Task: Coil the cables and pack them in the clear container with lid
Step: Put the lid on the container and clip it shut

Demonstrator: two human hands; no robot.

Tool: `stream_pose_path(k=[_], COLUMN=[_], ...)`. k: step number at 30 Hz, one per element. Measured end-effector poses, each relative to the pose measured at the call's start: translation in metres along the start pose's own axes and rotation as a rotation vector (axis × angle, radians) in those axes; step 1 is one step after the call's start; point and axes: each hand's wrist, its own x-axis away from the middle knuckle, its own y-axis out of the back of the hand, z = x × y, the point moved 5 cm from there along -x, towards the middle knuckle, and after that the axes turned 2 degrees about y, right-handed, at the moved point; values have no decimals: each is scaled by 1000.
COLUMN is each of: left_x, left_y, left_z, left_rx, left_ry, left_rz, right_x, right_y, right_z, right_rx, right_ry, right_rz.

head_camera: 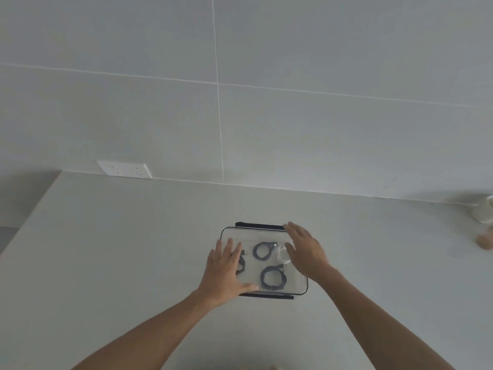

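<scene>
Both hands lie flat, fingers spread, gripping nothing. The left hand presses palm-down on the lid at the container's left side, its thumb reaching along the near edge. The right hand sits over the lid's right side, fingertips near the far black clip; whether it touches cannot be told. Between the hands, under the lid, lie two dark coils; a black coil shows partly under the left fingers, a white coil just beside the right palm.

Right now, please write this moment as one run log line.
container: lid on, coiled cables inside | left hand: flat on lid | right hand: flat over lid | latches: cannot tell
</scene>
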Motion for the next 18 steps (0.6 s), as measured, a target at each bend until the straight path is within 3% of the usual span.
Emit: stream_pose_path(k=[4, 18], left_x=[4, 3], left_y=[-8, -18], left_z=[-3, 0], left_rx=[-55, -221], left_ry=[-11, -93], left_rz=[56, 13], right_x=[-15, -48], right_y=[-15, -21], right_z=[18, 2], right_rx=[179, 104], right_ry=[119, 83], right_rz=[106, 209])
